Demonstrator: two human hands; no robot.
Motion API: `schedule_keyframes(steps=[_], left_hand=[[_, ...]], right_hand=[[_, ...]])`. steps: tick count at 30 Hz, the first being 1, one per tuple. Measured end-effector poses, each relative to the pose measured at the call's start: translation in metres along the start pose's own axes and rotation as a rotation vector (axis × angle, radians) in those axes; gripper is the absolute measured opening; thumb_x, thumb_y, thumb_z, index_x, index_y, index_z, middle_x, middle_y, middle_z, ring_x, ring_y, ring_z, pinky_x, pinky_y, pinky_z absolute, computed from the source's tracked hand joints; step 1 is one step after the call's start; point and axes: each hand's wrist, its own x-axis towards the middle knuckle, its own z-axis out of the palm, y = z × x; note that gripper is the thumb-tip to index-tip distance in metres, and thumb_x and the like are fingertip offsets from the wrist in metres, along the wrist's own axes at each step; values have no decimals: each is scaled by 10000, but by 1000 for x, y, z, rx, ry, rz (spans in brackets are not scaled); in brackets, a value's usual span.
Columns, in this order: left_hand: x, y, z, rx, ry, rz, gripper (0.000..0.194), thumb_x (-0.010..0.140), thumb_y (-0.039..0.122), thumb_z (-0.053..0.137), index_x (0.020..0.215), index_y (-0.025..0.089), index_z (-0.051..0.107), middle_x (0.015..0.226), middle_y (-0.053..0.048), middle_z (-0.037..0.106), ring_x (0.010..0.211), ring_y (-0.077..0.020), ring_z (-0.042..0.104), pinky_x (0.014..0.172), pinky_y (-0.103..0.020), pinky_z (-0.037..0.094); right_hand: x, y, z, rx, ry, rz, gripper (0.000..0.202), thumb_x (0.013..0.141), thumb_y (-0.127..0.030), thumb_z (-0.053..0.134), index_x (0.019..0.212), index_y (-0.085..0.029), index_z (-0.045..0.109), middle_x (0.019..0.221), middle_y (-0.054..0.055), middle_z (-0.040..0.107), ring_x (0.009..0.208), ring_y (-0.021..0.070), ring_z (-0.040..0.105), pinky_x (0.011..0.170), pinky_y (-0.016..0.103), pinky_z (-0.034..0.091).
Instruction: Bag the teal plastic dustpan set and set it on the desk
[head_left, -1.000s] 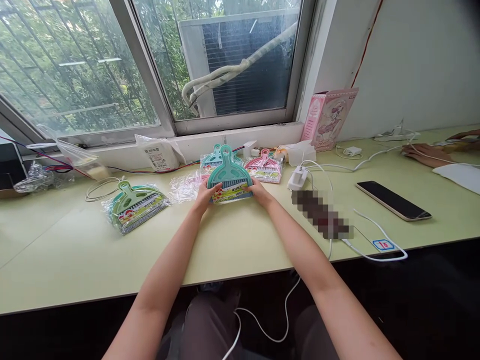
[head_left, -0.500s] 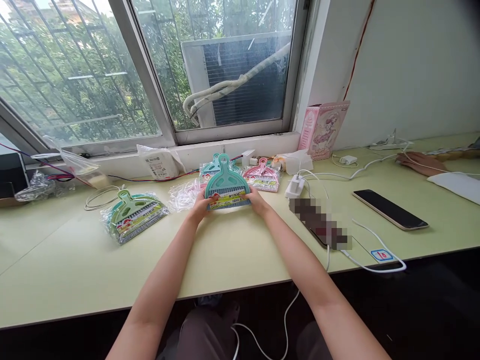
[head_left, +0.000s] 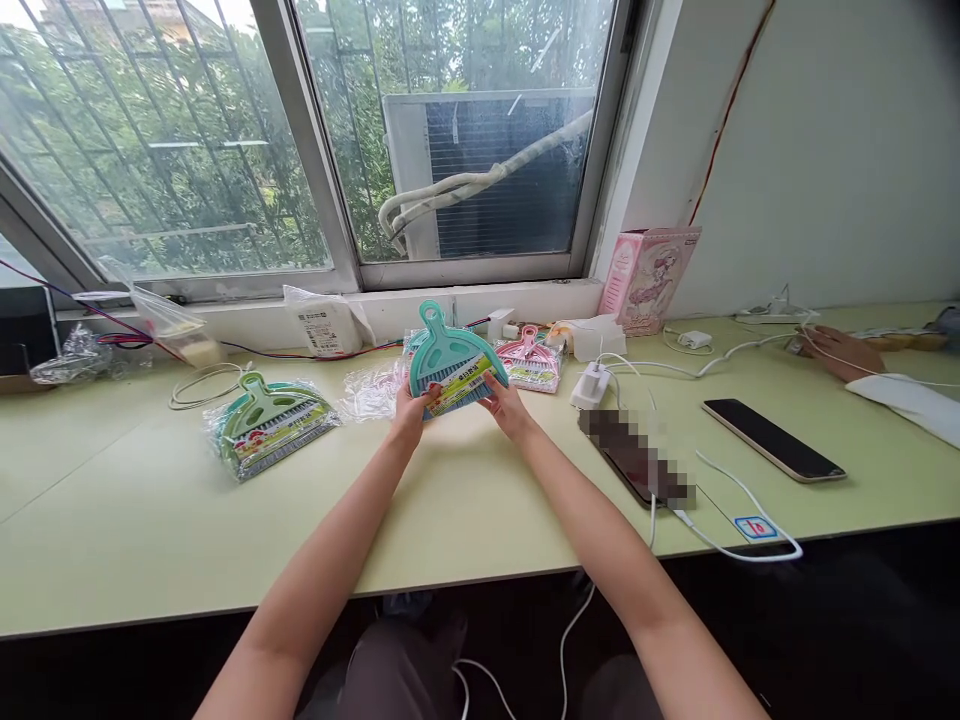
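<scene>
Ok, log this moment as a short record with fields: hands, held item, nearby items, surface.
left hand: left hand grips the left edge of the teal dustpan-and-brush set
right hand: right hand grips its right edge
held item: lifted off the desk, tilted, loop handle pointing away
nearby items: bagged green set to the left; pink set behind; black phone to the right
surface: pale green desk under a window
other person: hand at far right

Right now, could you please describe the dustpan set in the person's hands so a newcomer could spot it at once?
Start at the window and drop to the green desk below its sill. At mid-desk the left hand and right hand grip a teal dustpan set. Unlike the green set and pink set, it is raised, tilted and unbagged.
</scene>
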Motion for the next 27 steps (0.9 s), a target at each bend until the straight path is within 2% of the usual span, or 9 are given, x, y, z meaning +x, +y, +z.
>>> schedule_keyframes(steps=[2,4,8,10,16,21,27], left_hand=[[-1,-2,1,-11,-4,13,655,421,330,917,984,175,622,942,-64,712,928,-265,673,864,-430,544],[-2,-3,4,-48,-19,32,661,446,333,912,1018,190,611,973,-60,714,945,-260,672,867,-428,546],[-4,-6,7,-67,-48,44,678,482,346,903,1063,194,587,1028,-77,707,959,-263,666,856,-429,551],[-3,-8,6,-37,-42,43,690,494,364,899,1080,188,580,1048,-92,699,979,-274,661,860,-436,548],[-1,-18,5,9,-108,84,790,552,382,876,1239,226,520,1158,-99,663,1092,-285,624,937,-446,522],[-1,-20,7,10,-139,84,817,591,379,857,1299,233,476,1213,-105,642,1120,-290,615,962,-468,513],[0,-19,5,-6,-121,61,818,579,329,863,1289,235,467,1155,-90,657,1061,-273,644,960,-472,512]], right_hand=[[2,6,2,-4,110,70,357,665,-390,822,922,-229,632,926,10,735,874,177,701,826,322,595],[1,10,4,6,131,99,337,697,-398,803,926,-221,630,922,23,738,858,185,709,826,348,604],[-8,12,13,-4,-79,71,380,753,-472,740,1020,-229,624,1055,32,725,889,200,713,825,387,612],[-12,12,17,-33,-121,62,379,753,-444,749,1034,-224,623,1082,37,719,896,198,712,831,381,613],[-7,14,16,-58,119,117,268,770,-308,750,959,-180,610,931,51,742,772,188,722,793,361,627],[-7,10,16,-47,108,103,205,783,-263,724,939,-181,620,859,42,747,784,194,724,792,356,621],[-9,6,19,-40,83,125,114,831,-158,585,938,-179,616,837,14,742,719,161,716,786,338,618]])
